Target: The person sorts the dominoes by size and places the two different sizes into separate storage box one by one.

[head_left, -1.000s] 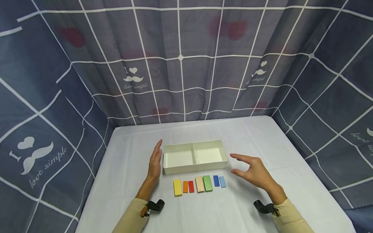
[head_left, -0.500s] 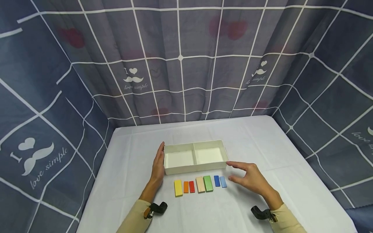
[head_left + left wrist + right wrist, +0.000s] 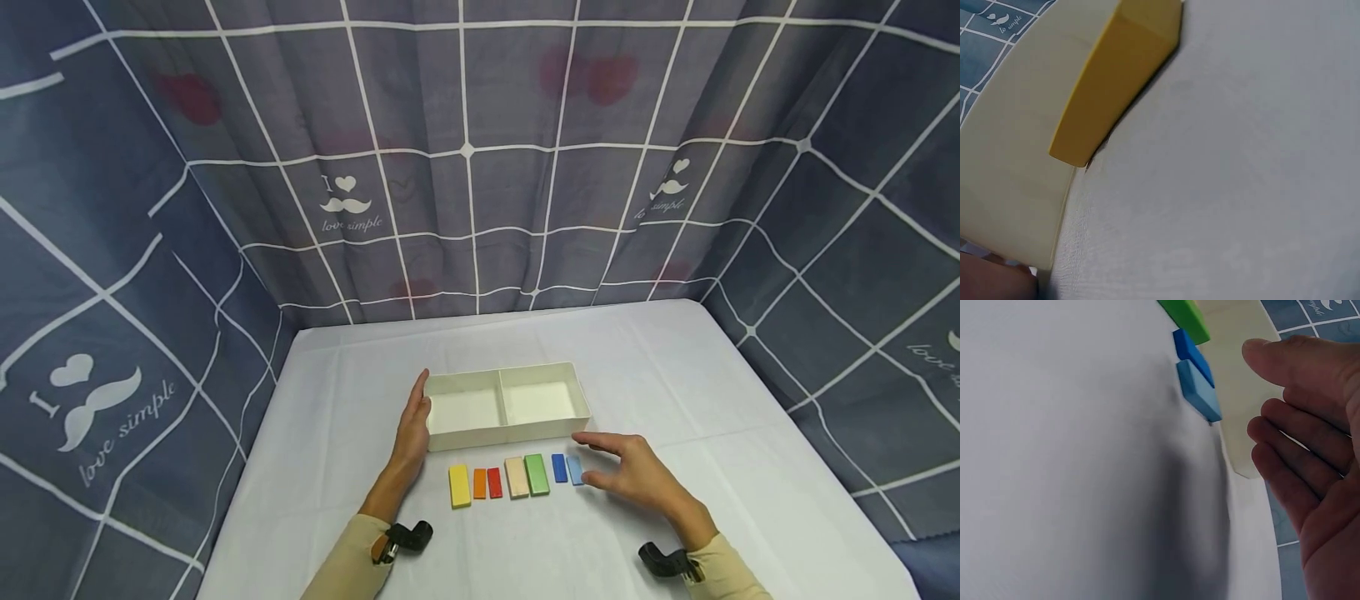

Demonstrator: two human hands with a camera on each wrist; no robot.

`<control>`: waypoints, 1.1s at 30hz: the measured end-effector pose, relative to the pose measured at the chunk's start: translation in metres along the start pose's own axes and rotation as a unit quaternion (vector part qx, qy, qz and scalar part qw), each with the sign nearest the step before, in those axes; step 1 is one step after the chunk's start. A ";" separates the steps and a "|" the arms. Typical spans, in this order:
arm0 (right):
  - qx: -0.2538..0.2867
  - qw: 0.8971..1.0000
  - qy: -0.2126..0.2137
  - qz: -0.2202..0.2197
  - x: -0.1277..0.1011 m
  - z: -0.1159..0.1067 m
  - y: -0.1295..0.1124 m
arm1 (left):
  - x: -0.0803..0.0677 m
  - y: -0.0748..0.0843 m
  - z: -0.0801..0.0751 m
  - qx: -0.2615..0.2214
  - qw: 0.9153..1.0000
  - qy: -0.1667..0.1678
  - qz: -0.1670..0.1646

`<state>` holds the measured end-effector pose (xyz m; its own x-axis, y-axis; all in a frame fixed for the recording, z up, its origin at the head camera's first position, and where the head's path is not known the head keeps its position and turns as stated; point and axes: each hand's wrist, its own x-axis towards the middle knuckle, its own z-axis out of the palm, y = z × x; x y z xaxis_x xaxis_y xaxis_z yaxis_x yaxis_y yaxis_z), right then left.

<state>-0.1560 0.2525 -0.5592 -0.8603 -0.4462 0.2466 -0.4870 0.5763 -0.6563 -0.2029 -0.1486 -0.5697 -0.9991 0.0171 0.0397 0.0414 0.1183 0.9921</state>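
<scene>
At lower centre of the head view, the left hand [image 3: 409,432], fingers straight, touches the left end of a cream box [image 3: 510,434] (two compartments). Right of centre, the right hand [image 3: 636,471], thumb and fingers apart, is just beside a light blue block [image 3: 573,468].

Head pic evenly lit; wrist pics dimmer, R w/ soft dk shadow [image 3: 1175,525] on tablecloth [image 3: 1060,475].

Left curtain [image 3: 120,300]: "I", heart [image 3: 72,369], moustache [image 3: 100,407], "love simple"
Back curtain [image 3: 510,187], 10 o'clock: same
Back curtain, 2 o'clock: "simple"
Right curtain [image 3: 832,242]: "love…"
</scene>
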 end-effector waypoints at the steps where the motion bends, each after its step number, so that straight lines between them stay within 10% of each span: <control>1: 0.003 1.000 -0.004 0.001 0.000 0.001 0.001 | 0.000 0.000 0.000 -0.002 1.000 -0.001 -0.002; 33: -0.002 0.999 -0.017 0.038 -0.008 0.018 0.006 | 0.001 -0.005 0.005 -0.032 0.999 0.017 -0.014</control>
<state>-0.1497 0.2471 -0.5779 -0.8891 -0.4241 0.1719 -0.4214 0.6123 -0.6689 -0.2040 -0.1445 -0.5748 -0.9997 -0.0192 0.0142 0.0132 0.0553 0.9984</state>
